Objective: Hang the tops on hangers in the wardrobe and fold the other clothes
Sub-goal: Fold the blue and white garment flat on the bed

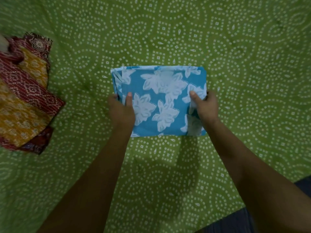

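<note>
Across green dotted bedsheet [235, 64], folded blue floral garment [159, 98], maroon-mustard cloth [25, 98] leftward.

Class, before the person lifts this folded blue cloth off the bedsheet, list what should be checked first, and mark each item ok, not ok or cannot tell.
1. Left hand grips the blue floral cloth at its left edge: ok.
2. Right hand grips its right edge: ok.
3. Cloth folded into a neat rectangle: ok.
4. Layers aligned at the far left corner: not ok, edges fan out.
5. Red and mustard garment lies apart on the green bedsheet: ok.
6. Wardrobe space ready: cannot tell.
</note>
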`<state>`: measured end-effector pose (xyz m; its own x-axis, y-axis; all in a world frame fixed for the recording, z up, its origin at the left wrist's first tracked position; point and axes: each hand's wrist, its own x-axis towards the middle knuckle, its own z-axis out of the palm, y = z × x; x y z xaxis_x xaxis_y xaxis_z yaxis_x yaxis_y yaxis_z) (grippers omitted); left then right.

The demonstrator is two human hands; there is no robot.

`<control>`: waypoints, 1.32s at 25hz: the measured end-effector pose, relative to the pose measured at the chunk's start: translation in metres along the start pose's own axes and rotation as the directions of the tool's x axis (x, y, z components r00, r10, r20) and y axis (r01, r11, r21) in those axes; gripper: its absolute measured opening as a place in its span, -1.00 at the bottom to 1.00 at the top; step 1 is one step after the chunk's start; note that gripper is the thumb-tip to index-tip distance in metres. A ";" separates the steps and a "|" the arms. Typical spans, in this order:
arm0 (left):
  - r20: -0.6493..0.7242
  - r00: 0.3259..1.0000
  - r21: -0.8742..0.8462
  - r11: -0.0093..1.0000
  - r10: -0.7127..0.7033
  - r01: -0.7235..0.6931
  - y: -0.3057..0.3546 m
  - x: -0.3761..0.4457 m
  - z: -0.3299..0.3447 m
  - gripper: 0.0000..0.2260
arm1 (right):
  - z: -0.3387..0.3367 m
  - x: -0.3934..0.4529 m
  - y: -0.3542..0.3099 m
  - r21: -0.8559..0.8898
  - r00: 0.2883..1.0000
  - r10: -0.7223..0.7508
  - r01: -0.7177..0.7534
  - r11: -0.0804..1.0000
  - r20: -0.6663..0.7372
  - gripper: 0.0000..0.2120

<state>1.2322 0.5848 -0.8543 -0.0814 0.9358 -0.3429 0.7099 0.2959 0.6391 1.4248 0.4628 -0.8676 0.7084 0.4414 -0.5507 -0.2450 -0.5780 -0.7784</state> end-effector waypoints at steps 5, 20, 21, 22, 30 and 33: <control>-0.193 0.961 0.274 0.951 0.200 -0.143 -0.011 0.002 0.014 -0.64 | 0.012 0.009 -0.009 0.040 0.988 -0.118 0.123 0.992 -0.098 -0.67; 0.275 0.771 0.591 0.532 0.574 -0.607 0.037 0.069 0.076 -0.38 | 0.086 0.066 -0.014 -0.851 0.806 -0.575 0.394 0.349 0.138 -0.35; 0.263 0.767 0.590 0.532 0.585 -0.607 0.025 0.059 0.069 -0.37 | 0.077 0.056 -0.002 -0.849 0.804 -0.578 0.398 0.348 0.140 -0.35; 0.256 0.778 0.586 0.548 0.573 -0.597 0.008 0.047 0.059 -0.38 | 0.063 0.043 0.013 -0.845 0.818 -0.564 0.380 0.377 0.117 -0.34; 0.332 0.883 0.688 0.555 0.331 -0.467 -0.119 -0.043 -0.035 -0.29 | 0.004 -0.020 0.039 -0.195 0.994 -0.096 0.084 0.977 -0.051 -0.43; 0.275 0.929 0.625 0.688 0.246 -0.367 -0.105 -0.066 -0.059 -0.24 | -0.015 -0.017 -0.023 0.128 0.915 0.259 -0.310 0.942 0.309 -0.60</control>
<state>1.1217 0.5033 -0.8584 0.2912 0.8898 -0.3513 0.9562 -0.2595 0.1353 1.4282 0.4587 -0.8356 0.3799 0.4664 -0.7988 -0.5356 -0.5932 -0.6011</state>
